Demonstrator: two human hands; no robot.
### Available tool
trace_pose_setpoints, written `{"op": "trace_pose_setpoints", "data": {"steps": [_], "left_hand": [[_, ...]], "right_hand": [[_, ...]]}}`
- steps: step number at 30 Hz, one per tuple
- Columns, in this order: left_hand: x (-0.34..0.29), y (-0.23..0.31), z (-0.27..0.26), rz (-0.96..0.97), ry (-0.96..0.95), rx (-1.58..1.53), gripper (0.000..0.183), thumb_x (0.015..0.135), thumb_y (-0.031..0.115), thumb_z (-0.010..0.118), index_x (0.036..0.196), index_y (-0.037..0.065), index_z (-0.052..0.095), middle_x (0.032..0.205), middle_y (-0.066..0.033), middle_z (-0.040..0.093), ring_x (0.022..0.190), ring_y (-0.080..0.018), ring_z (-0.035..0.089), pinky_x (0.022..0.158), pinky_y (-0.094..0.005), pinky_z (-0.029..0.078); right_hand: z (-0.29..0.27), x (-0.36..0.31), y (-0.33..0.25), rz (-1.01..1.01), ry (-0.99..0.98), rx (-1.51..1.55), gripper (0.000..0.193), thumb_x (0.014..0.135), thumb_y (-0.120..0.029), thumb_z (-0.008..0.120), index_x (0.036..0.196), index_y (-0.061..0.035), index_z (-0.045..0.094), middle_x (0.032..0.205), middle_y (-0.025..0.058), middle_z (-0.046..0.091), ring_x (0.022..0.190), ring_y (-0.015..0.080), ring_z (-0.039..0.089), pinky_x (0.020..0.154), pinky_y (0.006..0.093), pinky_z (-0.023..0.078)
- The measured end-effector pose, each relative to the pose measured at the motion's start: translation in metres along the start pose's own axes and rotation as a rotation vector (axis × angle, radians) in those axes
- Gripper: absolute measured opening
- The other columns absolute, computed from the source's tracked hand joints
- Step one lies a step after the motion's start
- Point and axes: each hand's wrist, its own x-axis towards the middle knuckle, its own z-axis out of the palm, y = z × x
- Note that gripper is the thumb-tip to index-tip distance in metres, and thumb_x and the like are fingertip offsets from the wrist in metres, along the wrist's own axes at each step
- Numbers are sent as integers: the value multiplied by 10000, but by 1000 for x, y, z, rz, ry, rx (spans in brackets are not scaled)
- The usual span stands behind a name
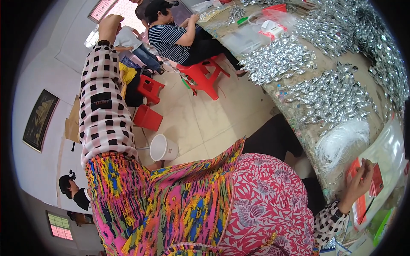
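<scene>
My left arm, in a black-and-white checked sleeve, stretches up at the left. At its end my left hand [110,29] is closed with the fingers curled in; anything inside is too small to make out. Over the table's near right part, my right hand [361,182] has its fingers pinched together, and what they hold, if anything, cannot be made out. Right behind its fingers shows a red card-like piece [377,182], beside a clear plastic bag [390,149]. Close by lies a loose bundle of fine white thread [341,144].
Piles of shiny silver leaf-shaped strands [329,96] cover much of the table [279,100]. A person in a striped top [168,40] sits on a red stool [205,77] at the far side. A white bucket [163,147] and a red bin [147,117] stand on the floor.
</scene>
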Motion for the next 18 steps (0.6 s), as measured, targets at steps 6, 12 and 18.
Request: {"op": "trace_pose_setpoints", "data": {"steps": [6,12,18], "left_hand": [[11,-6,5,36,4,16,189,774,190,651,741,8,614,649,-28,573,562,-115,501,518,-276,390],[25,-2,17,31,-12,-1,198,782,198,646,782,2,619,664,-34,583,567,-117,502,532,-281,401],[40,-1,37,519,-26,731,231,835,215,623,715,18,628,603,-77,596,550,-176,598,547,-309,455]], "right_hand": [[3,0,-14,77,-11,-32,217,966,-76,505,1137,34,582,1110,110,639,922,155,595,791,262,471],[4,2,-6,62,-8,-33,216,966,-72,502,1136,37,578,1109,116,639,930,159,600,789,266,475],[-5,3,10,-19,-14,-116,227,971,-80,498,1153,34,570,1103,123,646,920,159,606,777,265,464]]}}
